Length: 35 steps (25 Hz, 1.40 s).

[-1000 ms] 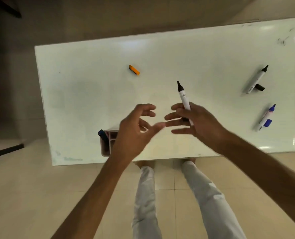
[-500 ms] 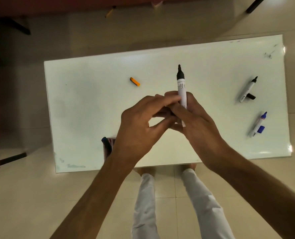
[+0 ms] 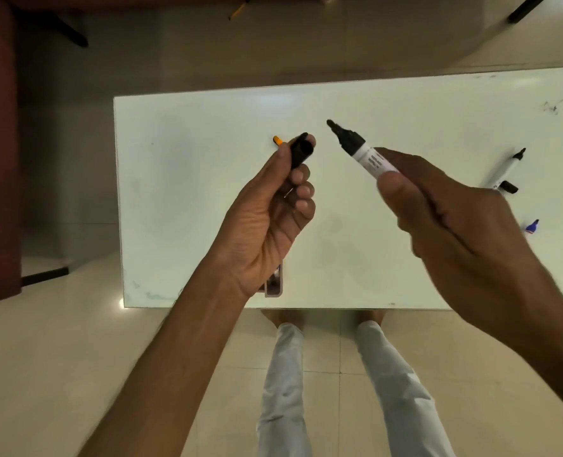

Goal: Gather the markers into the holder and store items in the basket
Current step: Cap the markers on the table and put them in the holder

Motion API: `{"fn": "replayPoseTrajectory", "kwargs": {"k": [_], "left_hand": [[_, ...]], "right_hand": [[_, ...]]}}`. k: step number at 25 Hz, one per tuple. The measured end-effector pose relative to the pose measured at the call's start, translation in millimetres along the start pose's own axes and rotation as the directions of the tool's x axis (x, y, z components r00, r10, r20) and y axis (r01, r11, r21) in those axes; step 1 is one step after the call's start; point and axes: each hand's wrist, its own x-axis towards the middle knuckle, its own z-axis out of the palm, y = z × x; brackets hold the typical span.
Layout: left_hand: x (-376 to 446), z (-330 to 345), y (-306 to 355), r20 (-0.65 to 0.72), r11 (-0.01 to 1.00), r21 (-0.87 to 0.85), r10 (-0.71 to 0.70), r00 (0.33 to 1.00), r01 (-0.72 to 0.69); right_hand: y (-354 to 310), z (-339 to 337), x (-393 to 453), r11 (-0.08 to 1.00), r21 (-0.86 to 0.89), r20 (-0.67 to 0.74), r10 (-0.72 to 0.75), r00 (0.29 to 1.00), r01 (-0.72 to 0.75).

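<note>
black cap (image 3: 300,152) pinched in left fingers (image 3: 301,175), marker (image 3: 362,150) in right

An uncapped black marker (image 3: 360,150) with a white barrel, tip pointing up and left, is held above a white table (image 3: 187,199). Its black cap (image 3: 300,154) is held just to its left. Two more markers, black (image 3: 507,168) and blue (image 3: 532,226), lie at the table's right, uncapped. A pink holder (image 3: 275,286) stands at the near edge.

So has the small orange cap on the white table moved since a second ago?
No. The orange cap lies at the same spot on the white table, left of centre; only the camera shifted.
</note>
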Motion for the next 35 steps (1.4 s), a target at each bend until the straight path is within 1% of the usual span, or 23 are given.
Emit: {"fn": "replayPoseTrajectory", "kwargs": {"k": [3,6,12,14,16,18,20,21,24,26,27,28,29,31,32,33,34,35], "left_hand": [[-1.6,-6.7,10.1,-0.036,0.993,0.105,0.050,0.998,-0.046],[-4.5,-5.7,16.4,-0.063,0.972,0.230,0.066,0.996,-0.050],[-8.2,6.4,12.6,-0.008,0.868,0.486,0.125,0.992,-0.106],[-7.4,7.7,9.6,-0.020,0.847,0.513,0.171,0.985,-0.137],[-7.1,7.6,8.3,-0.046,0.849,0.501,0.221,0.974,-0.169],[-7.5,7.0,8.0,-0.003,0.813,0.546,0.243,0.970,-0.202],[-7.5,7.0,7.2,0.058,0.743,0.629,0.246,0.967,-0.227],[-7.2,7.5,6.9,0.067,0.710,0.665,0.251,0.966,-0.231],[-7.7,7.2,5.5,0.089,0.632,0.731,0.285,0.954,-0.258],[-9.8,9.8,9.6,0.157,0.581,0.759,0.274,0.949,-0.294],[-10.5,12.0,15.1,0.213,0.554,0.767,0.259,0.942,-0.325],[-10.6,13.9,20.2,0.263,0.518,0.778,0.245,0.933,-0.356],[-12.3,14.9,25.8,0.303,0.463,0.802,0.232,0.924,-0.379],[-17.1,12.9,40.8,0.358,0.310,0.854,0.234,0.904,-0.418],[-20.4,5.8,48.7,0.359,0.229,0.879,0.259,0.897,-0.418],[-25.6,-7.3,55.8,0.335,0.151,0.909,0.292,0.896,-0.389],[-31.6,-23.7,61.9,0.293,0.086,0.938,0.326,0.899,-0.337],[-36.6,-42.5,65.7,0.238,0.041,0.962,0.355,0.904,-0.269]], "right_hand": [[-6.9,-7.6,-9.1,0.992,-0.063,-0.067,-0.117,0.991,0.113],[-10.9,-11.0,-11.5,0.982,-0.101,-0.126,-0.173,0.977,0.161],[-14.7,-7.3,-9.8,0.983,-0.086,-0.126,-0.173,0.977,0.163],[-13.6,-6.6,-9.5,0.983,-0.090,-0.136,-0.171,0.976,0.160],[-12.1,-6.2,-8.6,0.983,-0.089,-0.147,-0.170,0.974,0.158],[-12.1,-5.9,-7.1,0.984,-0.074,-0.141,-0.168,0.976,0.159],[-11.7,-2.6,-5.6,0.986,-0.075,-0.110,-0.159,0.981,0.151],[-11.9,1.1,-4.3,0.986,-0.089,-0.105,-0.152,0.983,0.143],[-12.8,14.6,-2.8,0.989,-0.120,-0.146,-0.100,0.984,0.083],[-12.2,19.5,-10.5,0.999,-0.030,-0.185,-0.034,0.982,0.029],[-11.9,19.2,-14.2,0.999,0.039,-0.183,0.007,0.983,0.000],[-11.8,17.8,-17.0,0.994,0.103,-0.150,0.052,0.987,-0.037],[-11.4,17.8,-20.2,0.985,0.150,-0.099,0.098,0.990,-0.083],[-6.4,20.2,-18.5,0.975,0.161,-0.052,0.167,0.985,-0.157],[-0.3,20.9,-13.4,0.971,0.150,-0.084,0.200,0.976,-0.186],[8.4,19.7,-8.2,0.967,0.149,-0.167,0.229,0.959,-0.205],[22.1,14.0,-1.9,0.961,0.160,-0.264,0.260,0.929,-0.224],[39.2,1.8,5.3,0.955,0.167,-0.327,0.288,0.900,-0.245]]}}
